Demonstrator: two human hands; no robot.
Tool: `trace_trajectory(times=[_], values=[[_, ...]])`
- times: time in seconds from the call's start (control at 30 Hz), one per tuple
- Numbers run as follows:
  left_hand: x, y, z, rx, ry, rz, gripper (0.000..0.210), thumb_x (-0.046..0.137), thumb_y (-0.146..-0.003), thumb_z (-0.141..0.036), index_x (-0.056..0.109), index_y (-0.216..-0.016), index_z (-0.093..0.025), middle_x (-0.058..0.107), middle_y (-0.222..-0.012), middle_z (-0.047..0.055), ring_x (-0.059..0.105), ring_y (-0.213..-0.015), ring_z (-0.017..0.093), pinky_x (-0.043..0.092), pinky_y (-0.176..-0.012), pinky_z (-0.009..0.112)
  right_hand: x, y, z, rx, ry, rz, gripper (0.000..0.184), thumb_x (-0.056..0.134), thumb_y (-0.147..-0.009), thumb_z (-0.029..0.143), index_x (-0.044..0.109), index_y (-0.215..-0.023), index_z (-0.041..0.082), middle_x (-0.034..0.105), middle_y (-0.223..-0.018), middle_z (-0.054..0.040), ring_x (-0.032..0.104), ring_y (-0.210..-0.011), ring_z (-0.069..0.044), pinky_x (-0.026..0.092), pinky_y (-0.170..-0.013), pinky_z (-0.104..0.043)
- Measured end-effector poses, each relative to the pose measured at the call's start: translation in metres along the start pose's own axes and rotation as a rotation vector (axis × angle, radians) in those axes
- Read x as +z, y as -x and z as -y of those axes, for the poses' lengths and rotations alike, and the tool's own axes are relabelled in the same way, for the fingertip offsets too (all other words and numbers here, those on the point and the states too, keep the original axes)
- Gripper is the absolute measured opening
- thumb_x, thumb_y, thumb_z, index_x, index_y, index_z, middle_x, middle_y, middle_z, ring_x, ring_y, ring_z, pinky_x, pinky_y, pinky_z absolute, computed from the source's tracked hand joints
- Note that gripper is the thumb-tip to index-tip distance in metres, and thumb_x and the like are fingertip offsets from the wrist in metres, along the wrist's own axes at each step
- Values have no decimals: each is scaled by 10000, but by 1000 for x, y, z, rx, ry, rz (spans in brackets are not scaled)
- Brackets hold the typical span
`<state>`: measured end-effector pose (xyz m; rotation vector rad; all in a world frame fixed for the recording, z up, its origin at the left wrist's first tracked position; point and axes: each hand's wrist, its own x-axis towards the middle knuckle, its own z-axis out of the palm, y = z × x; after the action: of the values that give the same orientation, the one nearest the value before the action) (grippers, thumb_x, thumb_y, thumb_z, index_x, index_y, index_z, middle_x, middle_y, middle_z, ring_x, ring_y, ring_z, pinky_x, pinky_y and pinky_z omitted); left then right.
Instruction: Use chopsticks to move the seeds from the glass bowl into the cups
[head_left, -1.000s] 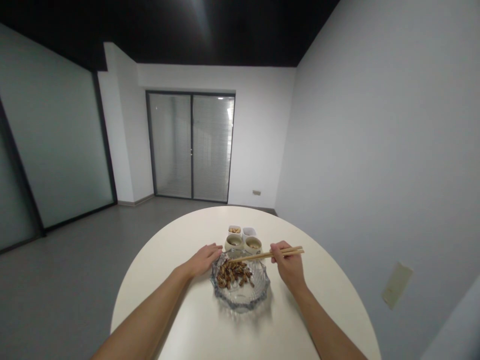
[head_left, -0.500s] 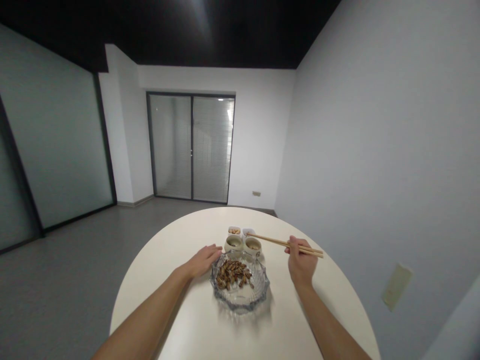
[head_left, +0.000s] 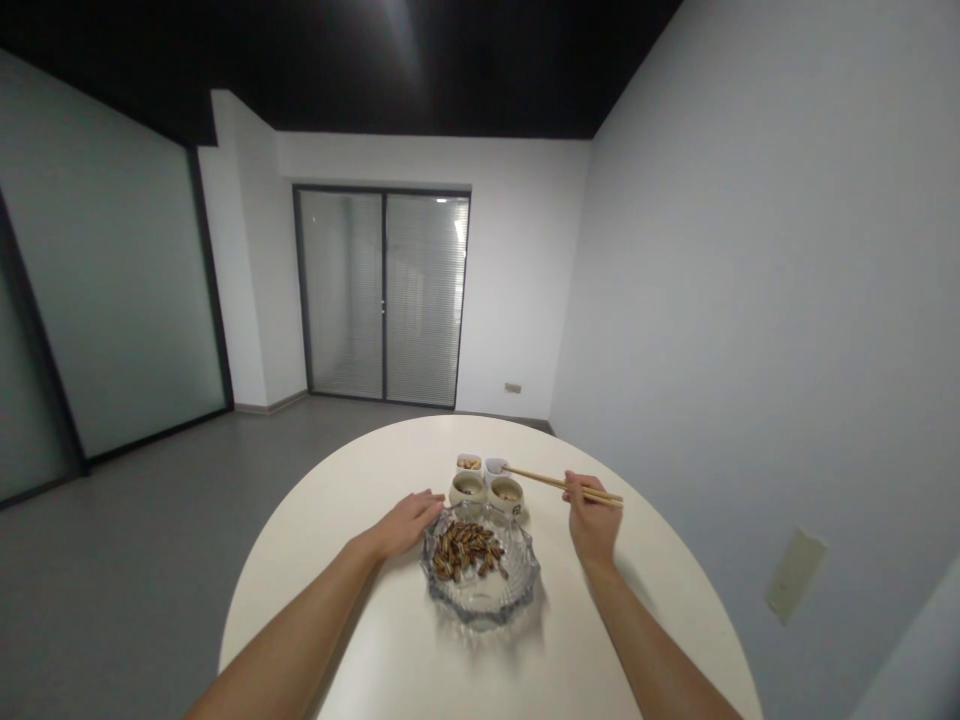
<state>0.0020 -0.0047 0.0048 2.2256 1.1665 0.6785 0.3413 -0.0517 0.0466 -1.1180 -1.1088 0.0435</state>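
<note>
The right hand point(head_left: 594, 517) grips slender wooden chopsticks point(head_left: 535, 477), tips at a white cup point(head_left: 493, 470); the left hand point(head_left: 405, 521) lies loosely spread beside a scalloped glass bowl point(head_left: 481, 604) of striped brown seeds point(head_left: 463, 549) on the smooth round table point(head_left: 330, 500) before me.

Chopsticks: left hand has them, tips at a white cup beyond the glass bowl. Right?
Wrong hand: in the head view the right hand holds the chopsticks. Tips at a white cup beyond the glass bowl is correct.
</note>
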Motion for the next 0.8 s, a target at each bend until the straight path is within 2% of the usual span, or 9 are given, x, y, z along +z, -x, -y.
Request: trace_trajectory(times=[0.37,0.57,0.8], values=[[0,1,-1,-8,10,-9,748,303,-1016,-763,672,-1427,-259,570,-1568,50,393,-1523,364,204,-1301,511,-3,-1,-2,0,8,11,634,616,-867,806,733,-765,192,690,-593,-35,642,-562,-217,485,-558,-302],[1,0,0,-6,-2,-7,764,277,-1020,-764,672,-1431,-256,560,-1576,60,385,-1527,375,193,-1301,532,-2,0,-1,-5,14,86,609,619,-875,782,736,-761,195,685,-623,-20,624,-573,-200,468,-560,-293],[2,-1,3,-12,-4,-8,777,285,-1017,-764,678,-1422,-230,557,-1577,79,384,-1527,376,203,-1298,534,-9,0,8,14,-28,39,631,627,-849,809,710,-732,195,660,-603,-25,600,-559,-201,466,-542,-301]])
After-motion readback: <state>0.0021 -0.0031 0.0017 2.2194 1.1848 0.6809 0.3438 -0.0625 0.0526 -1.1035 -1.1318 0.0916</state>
